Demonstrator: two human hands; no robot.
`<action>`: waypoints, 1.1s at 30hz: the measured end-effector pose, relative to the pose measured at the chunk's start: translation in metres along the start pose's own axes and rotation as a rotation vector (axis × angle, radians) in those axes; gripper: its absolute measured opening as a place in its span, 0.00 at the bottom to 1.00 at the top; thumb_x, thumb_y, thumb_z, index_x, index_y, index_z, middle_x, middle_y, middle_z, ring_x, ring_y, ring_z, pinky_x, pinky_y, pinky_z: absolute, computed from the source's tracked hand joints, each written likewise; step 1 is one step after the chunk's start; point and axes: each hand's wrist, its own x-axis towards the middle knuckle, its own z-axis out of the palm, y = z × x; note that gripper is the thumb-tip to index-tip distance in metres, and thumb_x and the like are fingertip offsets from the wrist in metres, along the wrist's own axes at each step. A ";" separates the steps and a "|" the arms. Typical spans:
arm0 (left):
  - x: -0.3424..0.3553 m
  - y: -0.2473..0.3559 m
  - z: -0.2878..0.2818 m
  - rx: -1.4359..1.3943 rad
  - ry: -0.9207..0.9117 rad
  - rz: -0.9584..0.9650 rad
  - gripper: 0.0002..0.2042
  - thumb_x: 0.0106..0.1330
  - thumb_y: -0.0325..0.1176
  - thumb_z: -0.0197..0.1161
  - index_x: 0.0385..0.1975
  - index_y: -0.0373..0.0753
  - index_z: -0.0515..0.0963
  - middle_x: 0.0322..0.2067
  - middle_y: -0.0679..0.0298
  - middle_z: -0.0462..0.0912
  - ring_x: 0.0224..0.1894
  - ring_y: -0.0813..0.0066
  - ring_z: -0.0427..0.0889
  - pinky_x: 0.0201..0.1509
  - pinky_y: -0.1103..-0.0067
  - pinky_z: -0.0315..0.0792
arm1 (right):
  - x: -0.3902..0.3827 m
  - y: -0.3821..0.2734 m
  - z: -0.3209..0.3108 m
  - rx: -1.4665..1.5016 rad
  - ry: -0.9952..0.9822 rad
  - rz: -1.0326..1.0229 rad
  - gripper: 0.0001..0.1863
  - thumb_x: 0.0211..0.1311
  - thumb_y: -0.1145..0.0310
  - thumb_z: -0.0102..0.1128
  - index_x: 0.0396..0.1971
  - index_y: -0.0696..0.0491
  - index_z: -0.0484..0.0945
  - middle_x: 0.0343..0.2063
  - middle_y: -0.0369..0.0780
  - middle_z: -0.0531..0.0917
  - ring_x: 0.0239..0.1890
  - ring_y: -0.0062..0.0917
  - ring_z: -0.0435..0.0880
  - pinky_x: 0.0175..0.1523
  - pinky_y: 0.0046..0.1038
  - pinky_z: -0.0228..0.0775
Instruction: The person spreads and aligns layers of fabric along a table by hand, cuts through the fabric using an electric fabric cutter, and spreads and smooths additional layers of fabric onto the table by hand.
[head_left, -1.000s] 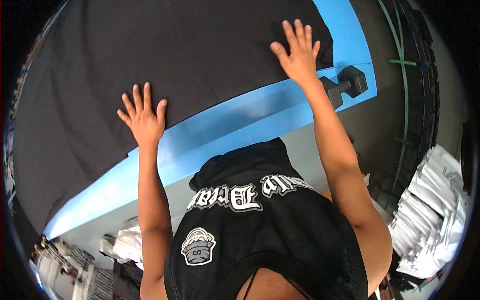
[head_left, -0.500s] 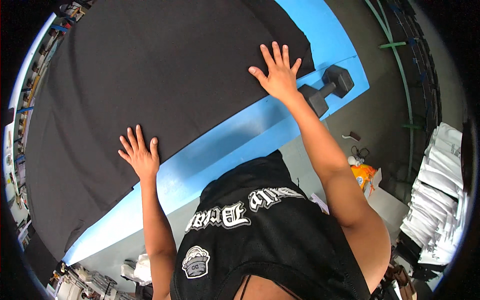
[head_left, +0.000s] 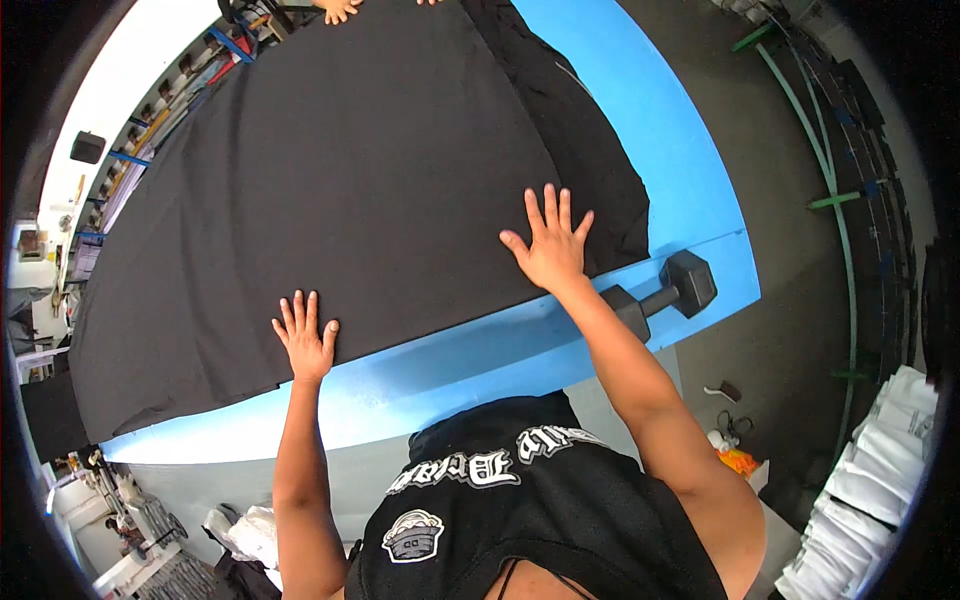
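Observation:
A wide black cloth (head_left: 400, 190) lies spread over a blue table (head_left: 690, 190), with slight creases toward its left side. My left hand (head_left: 306, 342) rests flat on the cloth close to its near edge, fingers spread. Farther right, my right hand (head_left: 553, 245) also presses flat on the cloth, its fingers apart. Just right of my right wrist, a black hex dumbbell (head_left: 661, 299) lies on the table by the cloth's near right corner; my forearm partly covers it. Neither hand holds anything.
Across the table, another person's hand (head_left: 338, 10) touches the cloth's far edge. Stacked white fabric (head_left: 860, 500) stands at the lower right. A brush (head_left: 723, 391) lies on the floor near an orange bag (head_left: 738, 461). Green metal tubing (head_left: 835, 200) runs along the right.
The whole view has tilted up and turned, bringing the far edge and the other person's hands into sight. My hands stay flat on the cloth near the same places.

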 end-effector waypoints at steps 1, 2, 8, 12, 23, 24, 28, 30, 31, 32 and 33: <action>-0.002 -0.001 0.001 -0.002 0.001 -0.009 0.30 0.65 0.56 0.45 0.64 0.47 0.59 0.67 0.59 0.53 0.70 0.53 0.43 0.68 0.51 0.32 | 0.001 -0.002 0.001 0.000 0.003 0.003 0.41 0.60 0.35 0.38 0.66 0.47 0.53 0.67 0.47 0.50 0.70 0.44 0.42 0.62 0.65 0.32; -0.003 -0.002 0.002 -0.006 0.004 -0.018 0.30 0.65 0.56 0.45 0.64 0.47 0.60 0.67 0.59 0.53 0.70 0.53 0.43 0.68 0.51 0.32 | 0.002 -0.003 0.001 0.004 -0.010 0.011 0.41 0.60 0.35 0.38 0.66 0.47 0.53 0.67 0.47 0.50 0.70 0.44 0.42 0.62 0.65 0.32; -0.008 0.005 -0.008 -0.050 0.025 -0.030 0.29 0.63 0.55 0.49 0.63 0.48 0.62 0.65 0.59 0.57 0.69 0.52 0.45 0.67 0.48 0.34 | 0.002 -0.018 -0.004 -0.019 -0.083 0.072 0.42 0.60 0.36 0.41 0.66 0.51 0.53 0.67 0.50 0.49 0.70 0.46 0.39 0.60 0.68 0.25; -0.015 0.008 -0.013 -0.107 0.068 -0.053 0.29 0.63 0.56 0.49 0.61 0.49 0.64 0.64 0.59 0.59 0.69 0.52 0.48 0.66 0.49 0.35 | 0.000 -0.104 -0.028 0.139 0.040 -0.174 0.41 0.60 0.36 0.40 0.65 0.50 0.55 0.66 0.50 0.51 0.70 0.48 0.40 0.60 0.68 0.24; -0.006 0.004 0.008 -0.480 0.250 -0.022 0.32 0.62 0.60 0.48 0.59 0.42 0.66 0.62 0.55 0.60 0.68 0.53 0.51 0.66 0.48 0.36 | -0.020 -0.171 0.007 -0.059 -0.180 -0.186 0.36 0.62 0.41 0.44 0.65 0.46 0.56 0.67 0.45 0.51 0.70 0.42 0.42 0.63 0.64 0.31; -0.011 -0.006 0.004 -0.627 0.347 0.004 0.28 0.61 0.53 0.56 0.54 0.39 0.70 0.59 0.52 0.64 0.64 0.52 0.58 0.66 0.54 0.46 | -0.023 -0.194 0.002 0.004 -0.145 -0.146 0.35 0.63 0.41 0.43 0.65 0.46 0.57 0.67 0.45 0.52 0.70 0.43 0.43 0.63 0.63 0.32; -0.063 -0.091 -0.040 -0.827 0.619 0.011 0.12 0.51 0.33 0.65 0.34 0.38 0.77 0.37 0.58 0.77 0.44 0.57 0.74 0.48 0.68 0.67 | -0.052 -0.285 0.010 0.180 -0.038 -0.147 0.34 0.63 0.42 0.44 0.64 0.45 0.58 0.67 0.45 0.52 0.70 0.41 0.44 0.64 0.60 0.32; -0.101 -0.176 -0.024 -0.626 0.687 -0.088 0.09 0.45 0.27 0.63 0.29 0.38 0.78 0.33 0.60 0.78 0.40 0.59 0.75 0.46 0.66 0.66 | -0.062 -0.311 0.027 0.096 -0.055 -0.154 0.34 0.63 0.40 0.42 0.65 0.41 0.57 0.67 0.43 0.52 0.70 0.41 0.43 0.64 0.61 0.30; -0.123 -0.224 -0.023 -0.506 0.579 -0.134 0.11 0.45 0.27 0.62 0.31 0.39 0.77 0.36 0.60 0.77 0.42 0.59 0.74 0.46 0.66 0.65 | -0.066 -0.317 0.037 0.036 -0.060 -0.142 0.34 0.63 0.39 0.41 0.65 0.39 0.57 0.67 0.43 0.52 0.70 0.41 0.43 0.64 0.61 0.29; -0.143 -0.262 -0.027 -0.421 0.442 -0.166 0.14 0.46 0.27 0.63 0.35 0.41 0.77 0.40 0.61 0.75 0.45 0.60 0.72 0.47 0.67 0.64 | -0.068 -0.307 0.055 -0.048 -0.078 -0.129 0.34 0.62 0.38 0.39 0.66 0.38 0.55 0.68 0.41 0.52 0.71 0.40 0.42 0.64 0.62 0.28; -0.160 -0.292 -0.025 -0.324 0.355 -0.171 0.17 0.46 0.29 0.64 0.39 0.42 0.76 0.44 0.64 0.74 0.48 0.61 0.69 0.50 0.67 0.62 | -0.070 -0.305 0.060 -0.081 -0.066 -0.143 0.34 0.62 0.38 0.39 0.66 0.38 0.55 0.68 0.41 0.52 0.71 0.40 0.42 0.64 0.62 0.28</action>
